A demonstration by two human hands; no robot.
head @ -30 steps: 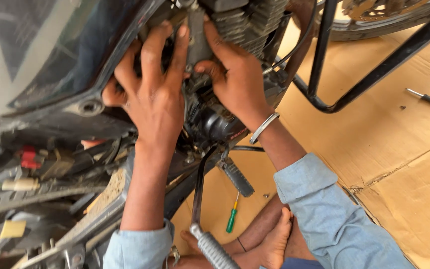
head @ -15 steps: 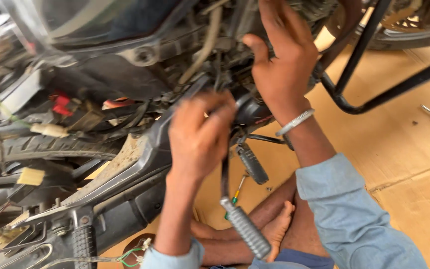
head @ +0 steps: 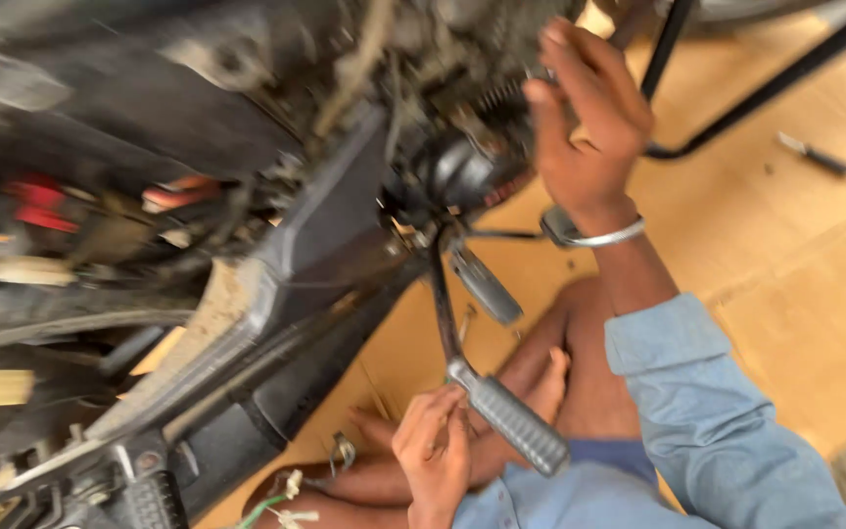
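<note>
My right hand (head: 589,127), with a metal bangle on the wrist, is raised against the dark motorcycle engine (head: 462,167); its fingers lie on the engine parts and the thumb stands apart. My left hand (head: 433,451) is low near my lap, fingers curled beside the ribbed rubber end of the kick-start lever (head: 516,426). Its fingertips touch the lever's metal joint; motion blur hides whether they grip it. A footpeg (head: 487,284) sticks out just below the engine.
The motorcycle's frame and side panel (head: 276,284) fill the left. A black tubular stand (head: 736,108) crosses the top right. A small dark tool (head: 815,157) lies on the cardboard floor (head: 795,294). Loose wires with connectors (head: 281,500) hang at the bottom. My bare foot (head: 540,382) rests under the lever.
My left hand has dropped from the engine down to the kick-start lever near my lap. My right hand stays at the engine. The view has swung and blurred.
</note>
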